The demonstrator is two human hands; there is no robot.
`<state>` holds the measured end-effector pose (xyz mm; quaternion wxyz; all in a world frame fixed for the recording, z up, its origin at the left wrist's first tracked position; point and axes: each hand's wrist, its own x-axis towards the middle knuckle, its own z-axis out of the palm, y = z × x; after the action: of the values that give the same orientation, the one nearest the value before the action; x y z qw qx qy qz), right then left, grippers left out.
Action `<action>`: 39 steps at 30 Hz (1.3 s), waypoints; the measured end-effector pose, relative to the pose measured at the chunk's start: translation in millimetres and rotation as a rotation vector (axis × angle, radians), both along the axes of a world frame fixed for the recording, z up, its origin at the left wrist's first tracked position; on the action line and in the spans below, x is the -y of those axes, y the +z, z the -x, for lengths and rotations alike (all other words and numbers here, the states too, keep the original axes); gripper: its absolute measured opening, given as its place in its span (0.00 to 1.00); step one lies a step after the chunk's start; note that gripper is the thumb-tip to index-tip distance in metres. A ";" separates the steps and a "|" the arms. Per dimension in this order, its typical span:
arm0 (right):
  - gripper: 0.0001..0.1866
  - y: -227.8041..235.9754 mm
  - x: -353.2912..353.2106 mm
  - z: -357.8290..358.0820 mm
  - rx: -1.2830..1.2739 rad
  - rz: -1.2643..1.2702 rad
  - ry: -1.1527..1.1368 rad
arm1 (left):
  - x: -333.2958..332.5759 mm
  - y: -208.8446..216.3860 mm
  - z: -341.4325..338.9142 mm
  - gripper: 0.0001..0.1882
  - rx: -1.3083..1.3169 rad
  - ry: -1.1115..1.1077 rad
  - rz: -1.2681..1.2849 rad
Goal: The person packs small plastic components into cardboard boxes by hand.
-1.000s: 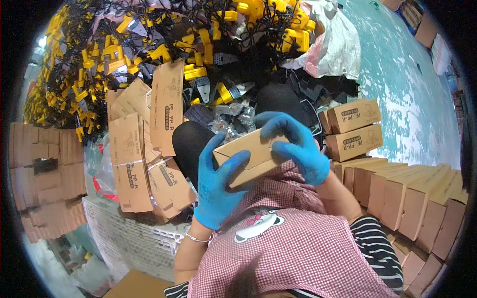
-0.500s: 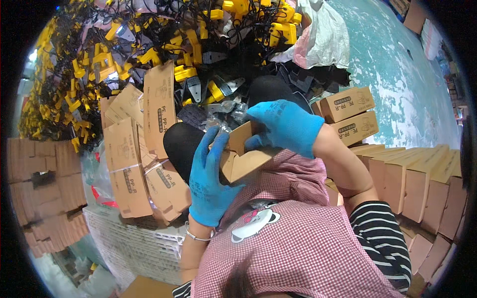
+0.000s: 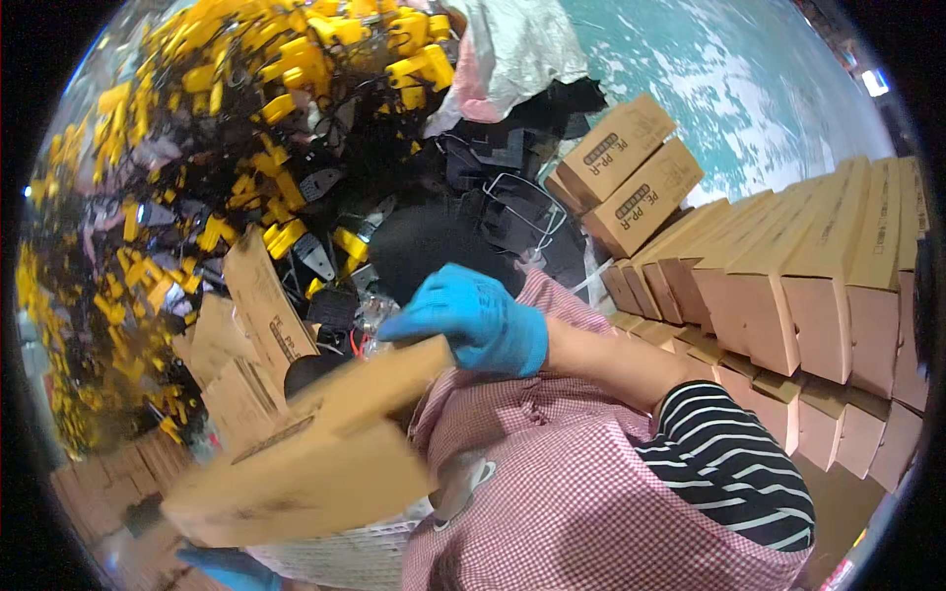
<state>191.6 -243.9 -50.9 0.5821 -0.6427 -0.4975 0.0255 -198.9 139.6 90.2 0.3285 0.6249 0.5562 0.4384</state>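
A long brown cardboard box, smeared by motion, slants across my lap from the lower left to the middle. My right hand, in a blue glove, is closed around its upper right end; flaps stand up there near the fingers. Lower left, below the box's other end, my left hand shows only in part, also in a blue glove. Its visible fingers are stretched out; the rest is cut off by the frame edge, and whether it touches the box is unclear.
A heap of yellow-and-black corded tools fills the far left. Flattened cartons lean beside my knee. Two closed boxes are stacked ahead right, next to long rows of boxes. A white sack lies at the back.
The box has swung down to the left and now shows its long side. My left hand has dropped to the lower left edge. The whole view has turned, showing more boxes on the right.
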 end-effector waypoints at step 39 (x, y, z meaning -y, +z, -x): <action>0.13 -14.8 -2.6 -47.7 -0.089 0.310 0.199 | 179.0 -97.7 -215.5 0.49 -0.902 -0.972 -0.556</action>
<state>239.3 -241.4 -65.7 0.4921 -0.6704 -0.5227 0.1876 16.6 -39.4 -7.5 0.0535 0.9826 0.1646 0.0670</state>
